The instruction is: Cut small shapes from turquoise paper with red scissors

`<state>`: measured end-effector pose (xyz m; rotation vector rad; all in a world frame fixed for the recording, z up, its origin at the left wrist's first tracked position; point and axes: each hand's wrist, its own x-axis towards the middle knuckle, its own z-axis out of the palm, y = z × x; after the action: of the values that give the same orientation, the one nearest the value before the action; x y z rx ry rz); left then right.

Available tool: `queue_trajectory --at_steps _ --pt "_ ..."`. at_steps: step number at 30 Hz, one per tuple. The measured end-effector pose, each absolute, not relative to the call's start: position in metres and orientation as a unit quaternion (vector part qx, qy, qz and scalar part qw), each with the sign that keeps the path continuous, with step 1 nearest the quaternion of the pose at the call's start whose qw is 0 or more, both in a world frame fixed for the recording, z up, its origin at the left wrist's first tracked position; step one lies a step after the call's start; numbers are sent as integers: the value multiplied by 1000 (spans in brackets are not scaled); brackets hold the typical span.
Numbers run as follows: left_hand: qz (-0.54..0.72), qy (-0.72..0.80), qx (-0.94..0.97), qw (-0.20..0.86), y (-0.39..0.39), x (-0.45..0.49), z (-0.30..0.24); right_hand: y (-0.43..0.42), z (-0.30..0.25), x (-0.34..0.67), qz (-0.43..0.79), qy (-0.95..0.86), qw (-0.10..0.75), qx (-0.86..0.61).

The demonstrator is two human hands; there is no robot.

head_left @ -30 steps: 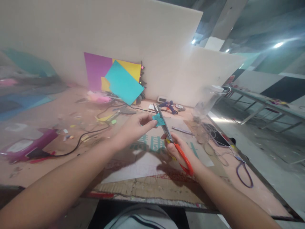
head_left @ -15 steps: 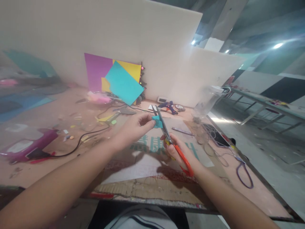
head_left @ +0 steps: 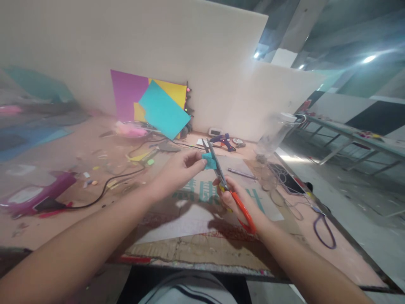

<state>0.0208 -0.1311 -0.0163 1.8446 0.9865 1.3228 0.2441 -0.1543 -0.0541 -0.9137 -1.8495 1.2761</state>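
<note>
A small teal piece (head_left: 209,161), paper or thin foam, is pinched between the thumb and fingers of my left hand (head_left: 189,164). My right hand (head_left: 233,195) grips a pair of scissors (head_left: 219,169) with orange handles. The blades point up and away from me, slightly parted, and the teal piece lies at them. Below my hands is a pale sheet (head_left: 171,226) bearing teal cut-out characters (head_left: 207,192), partly covered by my right hand. It rests on brown cardboard (head_left: 177,249).
Purple, yellow and turquoise sheets (head_left: 165,110) lean against the back board. A dark glue gun (head_left: 224,141) and a pen (head_left: 242,173) lie beyond my hands. At left sits a purple corded tool (head_left: 47,192); at right are a clear jug (head_left: 275,133) and a phone (head_left: 286,179) under a tangled cable.
The scissor blades look slightly closer together. Otherwise my hands and the teal piece hold almost the same place.
</note>
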Motion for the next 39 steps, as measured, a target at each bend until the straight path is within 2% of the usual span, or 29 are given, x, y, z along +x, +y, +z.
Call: queue_trajectory --at_steps 39 --pt "501 404 707 294 -126 12 -18 -156 -48 244 501 -694 343 -386"
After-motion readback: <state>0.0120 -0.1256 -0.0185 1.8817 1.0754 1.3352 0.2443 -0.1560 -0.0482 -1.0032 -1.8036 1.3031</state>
